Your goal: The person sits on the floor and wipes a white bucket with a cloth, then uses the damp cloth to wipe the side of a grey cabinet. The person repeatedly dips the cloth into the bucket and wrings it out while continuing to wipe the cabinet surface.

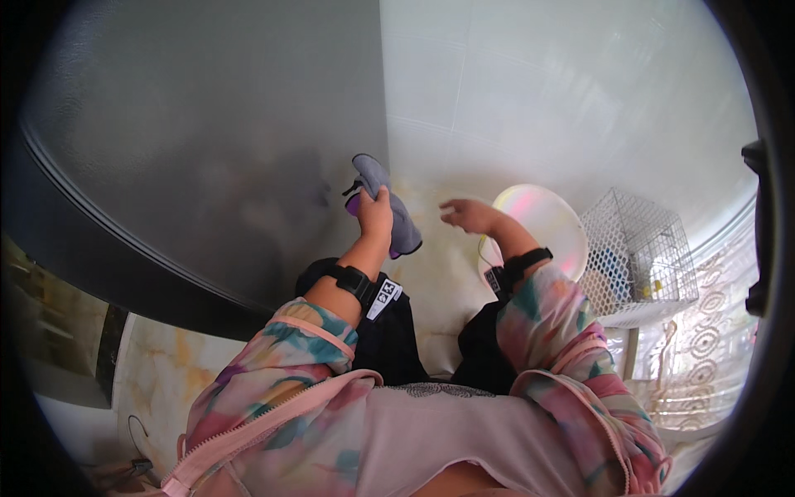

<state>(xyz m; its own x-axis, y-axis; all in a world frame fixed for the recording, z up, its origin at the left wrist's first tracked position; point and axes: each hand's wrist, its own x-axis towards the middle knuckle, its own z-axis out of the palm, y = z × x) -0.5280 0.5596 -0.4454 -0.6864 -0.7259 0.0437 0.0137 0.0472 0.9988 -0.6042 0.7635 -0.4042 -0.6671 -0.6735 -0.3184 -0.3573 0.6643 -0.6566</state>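
Observation:
My left hand (376,214) grips a grey cleaning cloth (405,225) with a purple underside and dark edging. The cloth is bunched in the fist, one end sticking up past the thumb and the rest hanging down to the right. Just behind it stands a large, glossy dark grey panel (248,112), which shows a blurred reflection. My right hand (469,215) holds nothing; its fingers are loosely bent and apart, a little left of a round white bucket (543,214). My right forearm hides part of the bucket.
A wire-mesh cage (658,248) stands right of the bucket, with blue and yellow things inside. A pale, shiny wall (528,93) rises ahead. Beyond the cage hangs a patterned sheer curtain (702,335). The floor (435,267) is marbled tile.

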